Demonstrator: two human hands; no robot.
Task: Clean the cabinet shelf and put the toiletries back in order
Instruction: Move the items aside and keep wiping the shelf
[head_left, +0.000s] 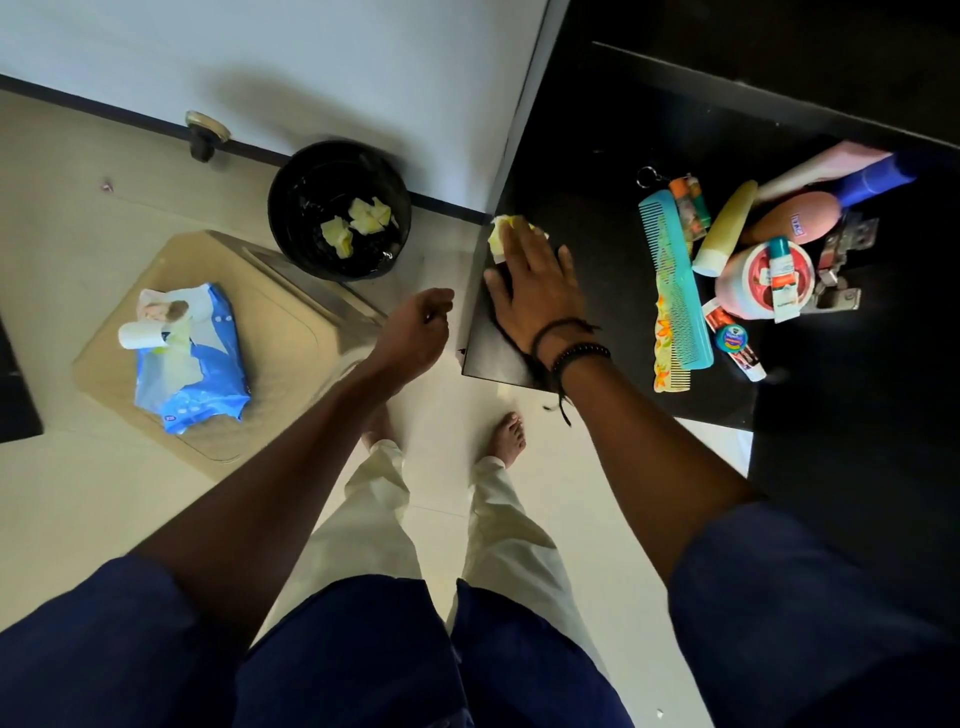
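A black cabinet shelf (597, 171) fills the upper right. My right hand (535, 286) lies flat on its near left corner, pressing a pale yellow wipe (501, 234) against the surface. My left hand (421, 327) hangs over the floor just left of the shelf edge, fingers curled with nothing in it. Toiletries are heaped at the shelf's right side: a teal comb (672, 275), a floral comb (667, 343), a yellow tube (724, 228), a pink jar (763, 280), a peach bottle (795, 218), a blue bottle (878, 179) and small tubes (735, 338).
A black bin (340, 208) holding crumpled yellow wipes stands on the floor left of the shelf. A blue wipes packet (192, 364) and a small white roll (140, 335) rest on a beige stool (280, 332). Metal hinge parts (841, 260) lie beside the jar. My bare feet are below.
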